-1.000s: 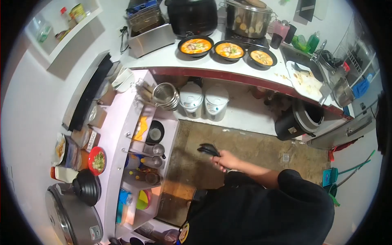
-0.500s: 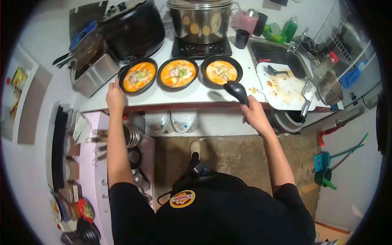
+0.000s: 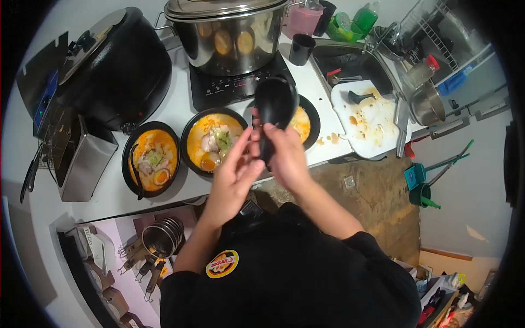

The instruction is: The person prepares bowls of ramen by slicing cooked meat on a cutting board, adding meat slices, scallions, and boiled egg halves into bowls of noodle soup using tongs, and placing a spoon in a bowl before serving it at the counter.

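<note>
My right hand (image 3: 289,161) is closed around the handle of a black soup spoon (image 3: 277,101), its bowl pointing away from me. Close beside the handle is my left hand (image 3: 232,183), fingers and thumb apart; whether its tips touch the spoon I cannot tell. Three black bowls of orange soup stand in a row on the counter. The left bowl (image 3: 151,158) has meat, chopped greens, a halved egg and a second black spoon (image 3: 135,172) leaning inside. Similar toppings fill the middle bowl (image 3: 188,143). Much of the right bowl (image 3: 313,123) is hidden behind the held spoon.
A large steel pot (image 3: 232,46) sits on a black induction cooker (image 3: 205,90). At left are a black cooker (image 3: 117,71) and a steel fryer (image 3: 90,158). A stained white cutting board (image 3: 372,131) lies by the sink (image 3: 355,63).
My left hand has left the left bowl and come to the middle beside my right hand. The held spoon is now raised, nearer the camera. A spoon now shows in the left bowl. The view has shifted.
</note>
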Motion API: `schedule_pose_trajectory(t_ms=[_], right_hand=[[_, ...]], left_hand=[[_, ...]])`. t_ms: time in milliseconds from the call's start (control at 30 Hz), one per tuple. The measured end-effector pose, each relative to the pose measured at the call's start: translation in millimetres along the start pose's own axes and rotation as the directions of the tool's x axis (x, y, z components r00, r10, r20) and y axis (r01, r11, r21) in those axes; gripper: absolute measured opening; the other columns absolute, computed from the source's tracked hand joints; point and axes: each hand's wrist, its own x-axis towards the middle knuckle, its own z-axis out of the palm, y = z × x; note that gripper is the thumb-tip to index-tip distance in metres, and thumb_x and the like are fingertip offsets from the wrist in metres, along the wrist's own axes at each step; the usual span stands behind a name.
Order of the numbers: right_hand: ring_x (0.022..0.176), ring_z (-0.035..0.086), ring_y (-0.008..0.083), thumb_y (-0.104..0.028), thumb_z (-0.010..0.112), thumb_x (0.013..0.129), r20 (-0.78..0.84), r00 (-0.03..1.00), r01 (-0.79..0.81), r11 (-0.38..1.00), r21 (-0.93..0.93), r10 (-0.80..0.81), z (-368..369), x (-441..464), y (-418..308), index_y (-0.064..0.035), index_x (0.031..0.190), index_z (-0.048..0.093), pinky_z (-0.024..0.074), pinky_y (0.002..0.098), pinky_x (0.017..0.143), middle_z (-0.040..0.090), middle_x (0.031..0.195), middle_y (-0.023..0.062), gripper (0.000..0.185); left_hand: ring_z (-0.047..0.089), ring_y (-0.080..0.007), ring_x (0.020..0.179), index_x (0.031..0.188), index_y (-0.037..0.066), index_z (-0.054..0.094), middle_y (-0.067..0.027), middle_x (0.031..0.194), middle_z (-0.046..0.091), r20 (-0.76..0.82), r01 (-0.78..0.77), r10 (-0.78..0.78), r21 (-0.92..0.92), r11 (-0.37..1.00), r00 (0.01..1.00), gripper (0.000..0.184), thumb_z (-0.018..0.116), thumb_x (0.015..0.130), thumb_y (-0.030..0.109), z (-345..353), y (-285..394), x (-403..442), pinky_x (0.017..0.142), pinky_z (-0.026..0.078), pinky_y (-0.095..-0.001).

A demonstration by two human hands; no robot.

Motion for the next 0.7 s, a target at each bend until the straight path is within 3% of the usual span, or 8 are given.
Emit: schedule_pose_trajectory(t_ms=[100,167,300,333,400,433,500,700], right_hand=[[0.079,0.056,0.0096,-0.017,0.045,0.102,-0.017,0.999,0.041,0.980,-0.195,-0.045,14.8,9.5,9.5,-0.0005,0.128,0.045,0.0475,0.0229,0.068,0.057,0.097,0.0045,0.030],[0.080,0.057,0.0168,-0.019,0.042,0.103,0.109,0.964,0.265,0.865,-0.425,-0.242,8.6,23.9,14.7,0.0019,0.122,0.046,0.0479,0.0290,0.074,0.057,0.098,0.0069,0.028],[0.081,0.058,0.0156,-0.022,0.041,0.104,0.137,0.974,0.223,0.864,-0.451,-0.179,-1.0,43.4,-3.5,0.0051,0.109,0.048,0.0483,0.0295,0.071,0.056,0.083,0.0095,0.029],[0.080,0.060,0.0170,-0.021,0.042,0.103,0.110,0.994,0.024,0.922,-0.387,0.020,-9.1,40.4,-21.9,0.0058,0.107,0.048,0.0487,0.0309,0.070,0.055,0.083,0.0108,0.028],[0.093,0.057,0.0424,-0.006,0.049,0.094,0.452,0.834,0.510,0.129,-0.850,-0.317,-43.6,59.4,-40.3,0.0090,0.128,0.044,0.0477,0.0448,0.085,0.051,0.105,0.0259,0.038],[0.101,0.053,0.0475,0.001,0.051,0.086,0.294,0.940,0.322,0.165,-0.932,-0.172,-50.3,58.9,-56.7,0.0086,0.134,0.040,0.0451,0.0489,0.091,0.046,0.113,0.0306,0.050],[0.095,0.058,0.0489,0.009,0.053,0.076,0.211,0.975,0.213,0.034,-0.976,-0.075,-84.4,70.8,-63.3,0.0079,0.136,0.037,0.0494,0.0503,0.085,0.045,0.113,0.0329,0.061],[0.093,0.059,0.0404,0.007,0.053,0.080,0.238,0.967,0.256,-0.416,-0.873,0.096,-135.2,83.0,-55.1,0.0014,0.136,0.043,0.0545,0.0453,0.075,0.047,0.111,0.0245,0.058]], left_hand=[[0.049,-0.0164,0.123,0.149,0.001,0.025,-0.0122,0.135,0.048,-0.107,0.003,-0.009,-0.062,0.998,0.994,0.055,0.046,0.098,0.001,6.3,-7.9,18.1,0.102,0.042,-0.0282],[0.059,-0.0144,0.104,0.146,0.001,0.031,-0.0122,0.125,0.055,-0.082,0.067,-0.073,-0.075,0.995,0.994,0.049,0.045,0.099,0.005,-1.0,-8.8,21.7,0.086,0.050,-0.0243],[0.061,-0.0094,0.073,0.139,0.000,0.043,-0.0083,0.095,0.067,-0.146,0.140,-0.142,-0.024,0.990,0.979,0.042,0.048,0.099,0.011,-10.1,-13.0,17.8,0.063,0.051,-0.0217],[0.058,-0.0076,0.066,0.133,0.000,0.050,-0.0061,0.082,0.067,-0.221,0.193,-0.175,0.064,0.979,0.960,0.037,0.050,0.099,0.014,-15.7,-11.0,11.7,0.062,0.048,-0.0216],[0.064,-0.0157,0.068,0.131,0.002,0.054,-0.0120,0.089,0.068,-0.545,0.128,0.076,0.327,0.936,0.835,0.035,0.051,0.098,0.015,-19.2,-30.6,-0.9,0.062,0.051,-0.0273],[0.064,-0.0157,0.068,0.131,0.002,0.054,-0.0120,0.089,0.068,-0.570,0.147,0.077,0.336,0.930,0.818,0.035,0.051,0.098,0.015,-30.1,-34.8,-6.0,0.062,0.051,-0.0273],[0.067,-0.0297,0.073,0.130,0.003,0.055,-0.0190,0.097,0.067,-0.463,0.425,0.506,0.884,0.197,0.728,0.037,0.053,0.095,0.014,-54.5,-40.0,-14.3,0.064,0.054,-0.0362],[0.066,-0.0362,0.075,0.131,0.003,0.053,-0.0199,0.102,0.062,-0.569,0.601,0.373,0.798,0.037,0.732,0.045,0.055,0.087,0.009,-54.7,-60.8,-16.4,0.062,0.054,-0.0431]])
